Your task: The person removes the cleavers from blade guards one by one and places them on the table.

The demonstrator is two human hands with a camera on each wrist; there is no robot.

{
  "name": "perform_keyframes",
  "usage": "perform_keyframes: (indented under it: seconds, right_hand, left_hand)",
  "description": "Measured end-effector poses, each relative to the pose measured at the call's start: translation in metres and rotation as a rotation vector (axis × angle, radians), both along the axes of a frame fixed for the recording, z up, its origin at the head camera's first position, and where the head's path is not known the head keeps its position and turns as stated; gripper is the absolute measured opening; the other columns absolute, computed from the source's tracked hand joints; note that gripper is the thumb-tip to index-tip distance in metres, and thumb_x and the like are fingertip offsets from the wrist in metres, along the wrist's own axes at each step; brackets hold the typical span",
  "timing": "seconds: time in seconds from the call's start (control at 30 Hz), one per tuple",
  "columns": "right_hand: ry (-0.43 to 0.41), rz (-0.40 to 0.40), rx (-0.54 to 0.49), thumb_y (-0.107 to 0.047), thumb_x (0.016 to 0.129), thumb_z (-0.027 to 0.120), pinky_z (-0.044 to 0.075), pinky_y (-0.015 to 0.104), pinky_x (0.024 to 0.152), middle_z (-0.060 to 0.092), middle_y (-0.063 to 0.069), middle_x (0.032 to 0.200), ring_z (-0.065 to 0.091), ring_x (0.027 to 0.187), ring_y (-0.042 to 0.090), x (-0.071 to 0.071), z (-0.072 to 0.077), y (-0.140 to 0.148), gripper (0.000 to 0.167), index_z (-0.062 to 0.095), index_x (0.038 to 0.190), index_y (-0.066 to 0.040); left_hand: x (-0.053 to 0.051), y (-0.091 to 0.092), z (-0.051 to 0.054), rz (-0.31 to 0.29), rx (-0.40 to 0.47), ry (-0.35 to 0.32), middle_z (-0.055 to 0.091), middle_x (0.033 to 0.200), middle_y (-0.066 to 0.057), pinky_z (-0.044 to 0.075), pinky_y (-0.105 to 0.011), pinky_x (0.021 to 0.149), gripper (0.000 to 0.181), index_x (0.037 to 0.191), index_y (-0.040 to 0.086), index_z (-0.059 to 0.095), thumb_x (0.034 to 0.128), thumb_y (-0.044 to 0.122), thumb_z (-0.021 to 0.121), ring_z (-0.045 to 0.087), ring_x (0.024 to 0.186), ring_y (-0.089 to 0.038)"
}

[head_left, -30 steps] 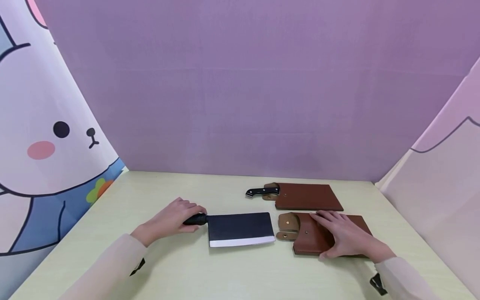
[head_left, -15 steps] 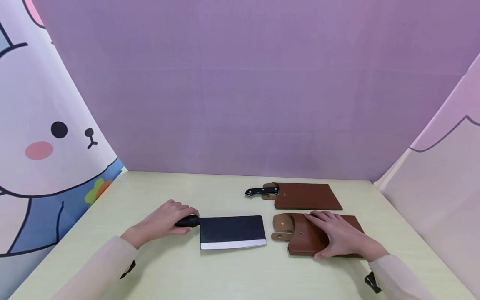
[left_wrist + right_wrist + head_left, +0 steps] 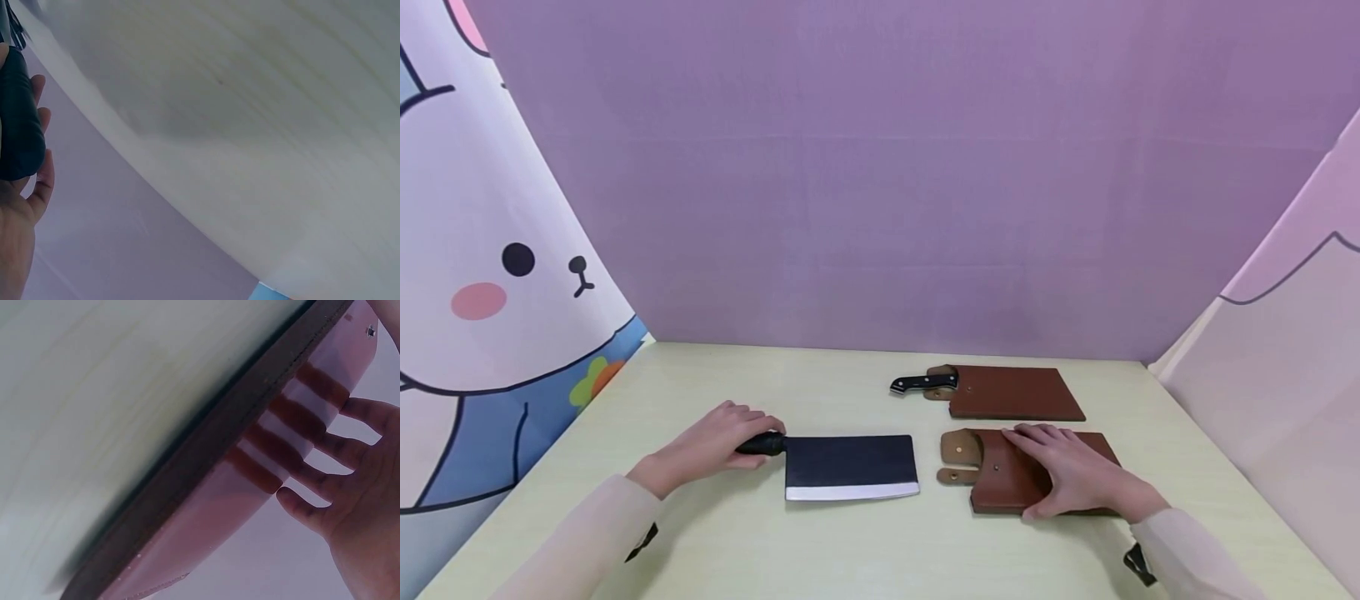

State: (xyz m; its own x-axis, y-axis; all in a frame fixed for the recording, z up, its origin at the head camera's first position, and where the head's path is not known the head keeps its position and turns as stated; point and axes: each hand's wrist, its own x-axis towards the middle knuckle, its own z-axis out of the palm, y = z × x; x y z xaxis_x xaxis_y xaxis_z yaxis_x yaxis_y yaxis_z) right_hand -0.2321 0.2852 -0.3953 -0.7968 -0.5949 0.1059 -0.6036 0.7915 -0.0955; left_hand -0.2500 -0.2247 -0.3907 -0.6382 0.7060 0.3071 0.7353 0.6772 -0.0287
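Across the counter [image 3: 835, 554], the knife [image 3: 922, 382] is lying in its rear sheath [image 3: 1018, 393]; the cleaver [image 3: 850, 463] is showing fully bare, left grip [image 3: 722, 437] clasping its handle [image 3: 762, 444], right grip [image 3: 1067, 468] resting spread on the front sheath [image 3: 998, 490].

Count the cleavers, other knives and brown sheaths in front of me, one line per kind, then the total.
Cleaver: 1
Other knife, in a sheath: 1
Brown sheaths: 2
Total: 4
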Motion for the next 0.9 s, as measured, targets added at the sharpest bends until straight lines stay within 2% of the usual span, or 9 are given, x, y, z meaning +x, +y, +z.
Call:
perform_keyframes:
  seconds: [0.37,0.6,0.9]
  right_hand:
    - [-0.035,-0.013,0.008,-0.072,0.056,0.068,0.032,0.063,0.091,0.043,0.017,0.135,0.041,0.122,0.039,0.0,-0.0006,-0.0034,0.106,0.039,0.138,-0.01]
    - [-0.038,-0.008,0.004,-0.072,0.057,0.068,0.032,0.063,0.09,0.044,0.018,0.135,0.042,0.121,0.04,0.001,-0.0003,-0.0039,0.105,0.04,0.137,-0.009]
    - [-0.04,0.0,0.011,-0.074,0.057,0.066,0.033,0.064,0.089,0.043,0.02,0.135,0.041,0.121,0.043,0.0001,-0.0022,-0.003,0.106,0.04,0.137,-0.009]
  left_hand:
    - [-0.0043,-0.0049,-0.0022,0.02,-0.022,-0.038,0.064,0.097,0.009,0.042,-0.037,0.078,0.036,0.11,0.023,0.058,0.0767,0.031,0.07,0.058,0.083,-0.01]
    - [-0.0073,-0.0046,-0.0023,0.042,-0.046,-0.093,0.064,0.101,0.008,0.041,-0.038,0.08,0.037,0.112,0.025,0.057,0.0778,0.033,0.069,0.058,0.086,-0.012]
    - [-0.0086,-0.0061,-0.0091,0.05,-0.053,-0.116,0.063,0.1,0.009,0.041,-0.037,0.077,0.038,0.114,0.026,0.056,0.0789,0.034,0.068,0.058,0.084,-0.011]
